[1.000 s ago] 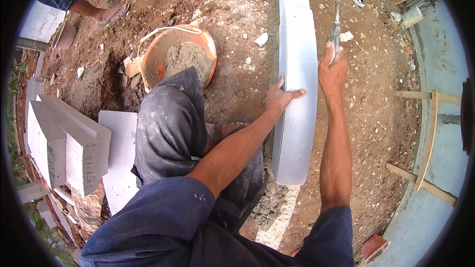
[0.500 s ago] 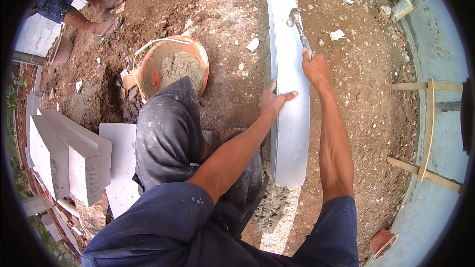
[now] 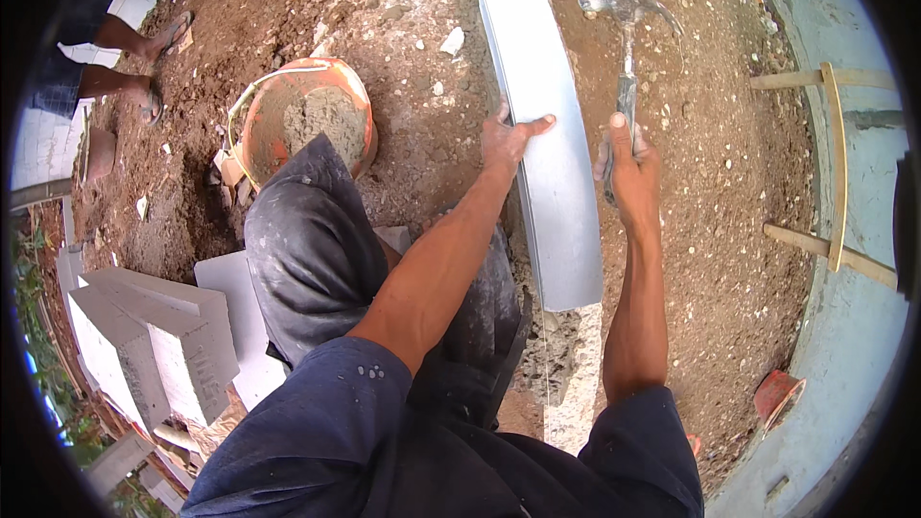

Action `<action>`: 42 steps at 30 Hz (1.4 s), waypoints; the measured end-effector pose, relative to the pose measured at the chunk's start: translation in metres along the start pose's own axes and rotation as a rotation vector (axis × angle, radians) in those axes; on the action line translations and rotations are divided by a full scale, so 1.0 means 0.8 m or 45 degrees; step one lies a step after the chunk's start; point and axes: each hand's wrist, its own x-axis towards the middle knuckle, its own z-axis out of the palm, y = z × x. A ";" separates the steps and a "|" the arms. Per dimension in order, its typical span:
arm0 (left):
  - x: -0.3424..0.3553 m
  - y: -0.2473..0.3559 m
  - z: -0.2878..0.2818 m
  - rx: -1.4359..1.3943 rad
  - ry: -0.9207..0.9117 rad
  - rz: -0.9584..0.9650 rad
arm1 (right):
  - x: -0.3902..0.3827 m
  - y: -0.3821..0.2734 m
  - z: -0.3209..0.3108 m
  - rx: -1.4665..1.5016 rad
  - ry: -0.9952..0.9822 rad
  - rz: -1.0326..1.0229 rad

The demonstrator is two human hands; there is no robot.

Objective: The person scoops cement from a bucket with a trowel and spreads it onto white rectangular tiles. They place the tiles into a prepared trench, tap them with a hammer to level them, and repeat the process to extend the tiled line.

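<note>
My left hand [image 3: 510,142] grips the left edge of a long white block [image 3: 545,194], its thumb lying across the top face. To the right of the block, my right hand [image 3: 629,161] is closed round the grey handle of a claw hammer [image 3: 627,86], whose metal head is over the soil. The block lies lengthwise in front of me; past its near end are a rough mortar strip [image 3: 566,364] and a thin string line. An orange bucket [image 3: 259,129] of wet mortar stands to the left, partly behind my raised knee in dark trousers [image 3: 312,249].
Stacked white blocks [image 3: 153,336] lie at the lower left. A co-worker's sandalled feet [image 3: 153,43] are at the upper left. A pale blue wall [image 3: 859,163] runs along the right, with wooden battens [image 3: 835,173] and a small red container [image 3: 775,393] near it.
The hammer was over the block half a second ago and is now off its right side, more upright in the view. My left hand stays on the block's edge. The whole view has shifted somewhat.
</note>
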 end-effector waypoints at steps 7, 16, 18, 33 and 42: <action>-0.001 0.017 0.001 -0.002 -0.076 0.024 | -0.271 0.063 -0.053 1.463 0.465 0.758; -0.009 0.029 0.000 0.179 -0.011 -0.034 | -0.315 0.139 -0.004 2.357 0.842 1.351; -0.007 0.033 -0.002 0.217 -0.009 -0.066 | -0.293 0.108 0.001 2.588 0.429 1.322; 0.019 0.022 -0.020 0.329 -0.110 -0.047 | -0.298 0.128 -0.017 2.436 0.225 1.394; 0.029 0.017 -0.023 0.270 -0.092 -0.048 | -0.293 0.107 -0.014 2.466 0.309 1.429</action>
